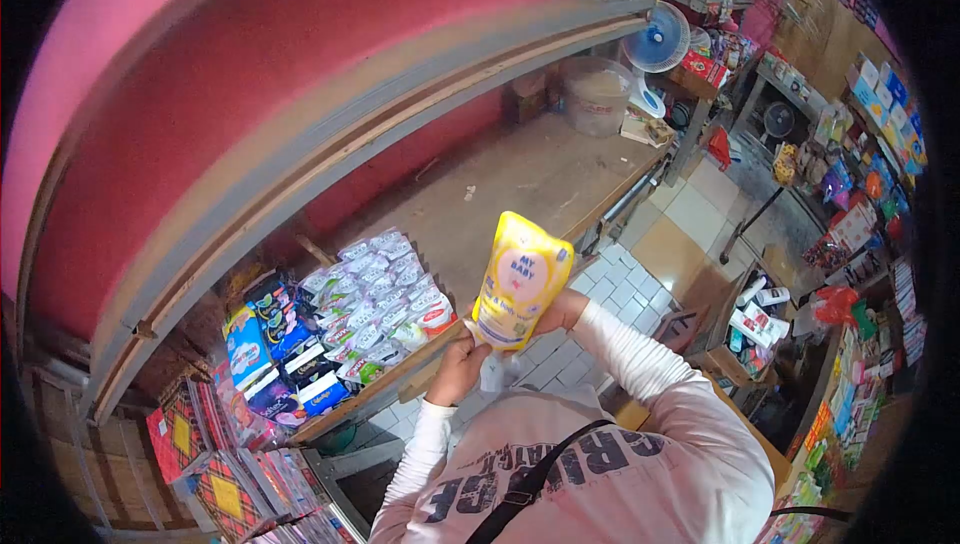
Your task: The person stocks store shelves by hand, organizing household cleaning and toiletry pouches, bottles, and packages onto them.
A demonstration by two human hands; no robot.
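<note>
A yellow pouch labelled "MY BABY" (520,279) is held up in front of my chest, over the front edge of the wooden shelf. My left hand (458,369) grips its lower left corner, thumb on the front. Behind its right side, my right hand (565,311) holds the pouch, with part of the fingers hidden by it. Something clear and plastic (492,374) hangs just below the pouch. Rows of small packets (375,294) lie on the shelf left of my hands, beside dark and blue packs (290,354).
The wooden shelf (520,169) stretches back to a clear tub (597,94) and a blue fan (657,37). A beam (400,74) runs above it. At the right, a box of bottles (755,329) stands near crowded goods. Plaid-patterned boxes (225,489) are at lower left.
</note>
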